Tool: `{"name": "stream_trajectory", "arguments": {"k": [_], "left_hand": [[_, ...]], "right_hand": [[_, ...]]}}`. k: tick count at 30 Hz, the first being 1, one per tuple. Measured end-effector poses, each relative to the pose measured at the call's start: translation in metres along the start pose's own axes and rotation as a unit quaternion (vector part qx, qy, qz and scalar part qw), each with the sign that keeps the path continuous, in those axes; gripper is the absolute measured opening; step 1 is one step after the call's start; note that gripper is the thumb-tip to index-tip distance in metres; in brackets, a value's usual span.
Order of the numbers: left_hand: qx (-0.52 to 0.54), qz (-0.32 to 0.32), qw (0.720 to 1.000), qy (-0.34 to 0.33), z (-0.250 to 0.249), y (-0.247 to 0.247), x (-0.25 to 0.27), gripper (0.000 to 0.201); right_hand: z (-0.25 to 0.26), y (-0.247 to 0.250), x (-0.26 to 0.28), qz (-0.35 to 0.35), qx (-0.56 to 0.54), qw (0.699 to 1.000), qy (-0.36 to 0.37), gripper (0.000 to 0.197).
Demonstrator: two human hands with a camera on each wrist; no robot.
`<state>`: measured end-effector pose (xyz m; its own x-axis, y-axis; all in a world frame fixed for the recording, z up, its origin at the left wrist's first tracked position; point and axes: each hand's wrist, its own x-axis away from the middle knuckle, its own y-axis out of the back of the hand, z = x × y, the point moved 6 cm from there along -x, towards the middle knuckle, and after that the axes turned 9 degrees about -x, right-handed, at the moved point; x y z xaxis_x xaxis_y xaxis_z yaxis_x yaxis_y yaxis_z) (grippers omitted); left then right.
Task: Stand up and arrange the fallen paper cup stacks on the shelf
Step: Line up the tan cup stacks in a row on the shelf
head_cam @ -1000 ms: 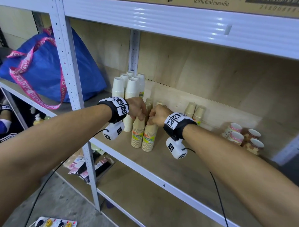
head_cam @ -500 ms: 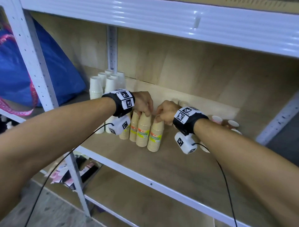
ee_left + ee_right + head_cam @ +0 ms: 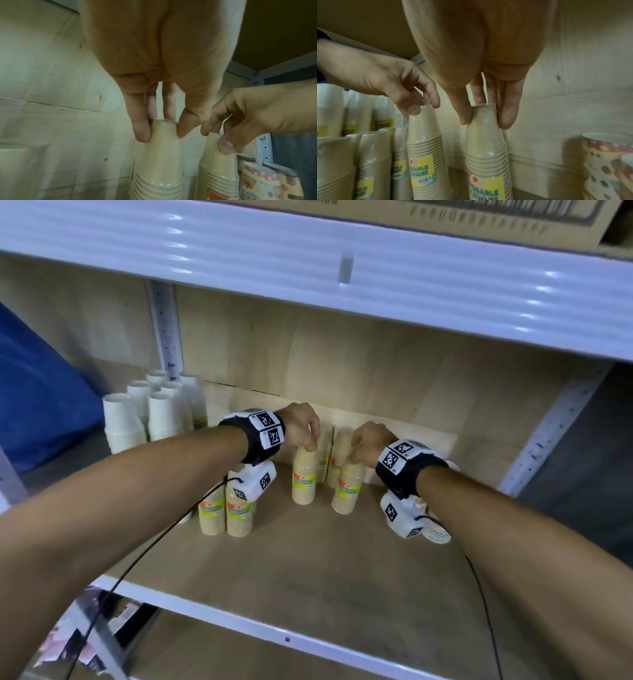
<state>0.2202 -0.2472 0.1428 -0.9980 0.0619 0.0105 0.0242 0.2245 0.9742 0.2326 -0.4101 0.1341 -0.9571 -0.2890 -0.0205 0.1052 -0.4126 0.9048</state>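
- The head view shows both forearms reaching onto the wooden shelf (image 3: 308, 563), each hand on top of its own upright tan cup stack; the fingers there are mostly hidden behind knuckles and wristbands.
- The left wrist view shows the grasp: the left hand (image 3: 164, 75) pinches the top of the left tan stack (image 3: 159, 162) (image 3: 304, 475) between thumb and fingers.
- The right wrist view shows the same for the right hand (image 3: 486, 65), thumb and fingers clamped round the top of the right tan stack (image 3: 486, 155) (image 3: 350, 486); only this view lets the yellow label be read, "DISPOSABLE ...WARE".
- The two held stacks stand apart, base-up, each wrapped in clear film.
- Behind and between the hands, more tan stacks (image 3: 330, 453) stand against the back panel, partly hidden by the hands.
- Just below the left wrist stand two further tan stacks (image 3: 226, 515), half covered by the wrist camera (image 3: 255, 482).
- Beyond the left forearm, white cup stacks (image 3: 161, 412) stand upright in a cluster.
- Beside the right wrist, patterned dotted cups (image 3: 606, 162) stand near the held stack; the head view shows only a rim of them under the right wrist camera.
- A blue bag (image 3: 37, 402) lies past the white cups.
- Overhead runs a white metal shelf beam (image 3: 342, 265) carrying a cardboard box (image 3: 445, 217).
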Motion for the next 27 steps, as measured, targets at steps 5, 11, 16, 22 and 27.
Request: {"name": "stream_trajectory", "arguments": {"k": [5, 11, 16, 22, 27], "left_hand": [[-0.001, -0.012, 1.000, -0.012, 0.000, -0.004, -0.024, 0.026], [0.012, -0.007, 1.000, -0.020, 0.002, -0.013, -0.046, 0.027], [0.025, 0.002, 1.000, -0.017, 0.004, -0.020, -0.060, 0.025], [0.032, 0.012, 0.999, -0.021, 0.003, -0.026, -0.069, 0.029], [0.047, 0.024, 0.998, -0.019, 0.007, -0.034, -0.075, 0.029]], "right_hand": [[-0.021, 0.002, -0.025, -0.021, -0.002, 0.999, -0.029, 0.039], [-0.034, -0.004, -0.053, -0.041, 0.002, 0.999, -0.032, 0.033], [-0.045, -0.007, -0.071, -0.032, 0.000, 0.998, -0.051, 0.028], [-0.056, -0.010, -0.085, -0.035, -0.002, 0.998, -0.052, 0.026], [-0.061, -0.015, -0.095, -0.031, -0.012, 0.998, -0.050, 0.029]]}}
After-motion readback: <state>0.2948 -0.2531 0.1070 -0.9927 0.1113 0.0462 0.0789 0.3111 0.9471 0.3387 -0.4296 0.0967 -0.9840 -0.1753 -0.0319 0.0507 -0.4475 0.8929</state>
